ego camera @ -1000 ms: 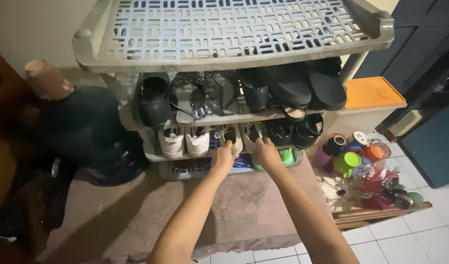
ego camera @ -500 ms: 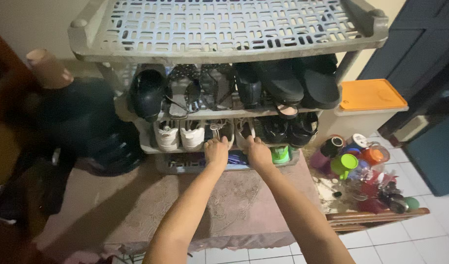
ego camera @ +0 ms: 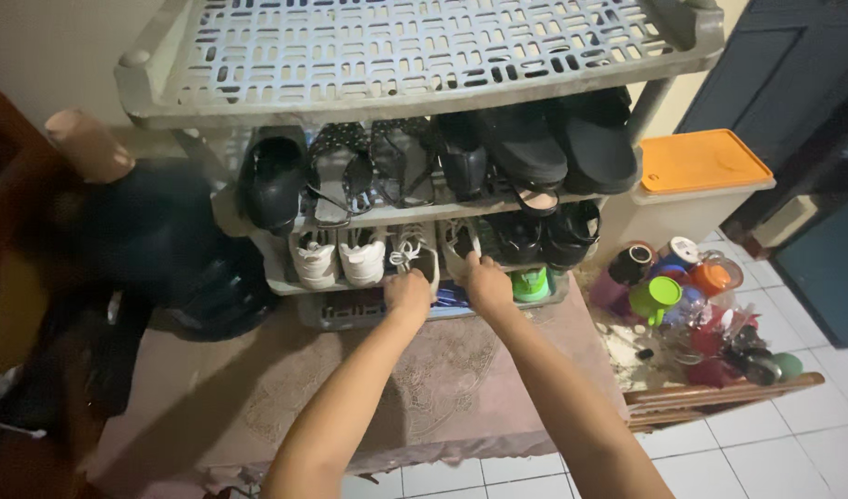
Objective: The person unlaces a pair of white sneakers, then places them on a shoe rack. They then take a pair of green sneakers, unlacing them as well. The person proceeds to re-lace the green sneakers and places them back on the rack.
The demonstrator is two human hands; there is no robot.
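I am holding both hands at the near edge of the second shelf of the grey plastic shoe rack (ego camera: 211,217). My left hand (ego camera: 408,294) is closing its fingers on the heel of the left laced white sneaker (ego camera: 414,251); my right hand (ego camera: 488,284) is gripping the heel of the right laced white sneaker (ego camera: 460,241). Both sneakers are sitting mid-shelf, between a plain white pair (ego camera: 339,259) on the left and black sandals (ego camera: 546,236) on the right. A brown mat (ego camera: 257,388) is lying in front.
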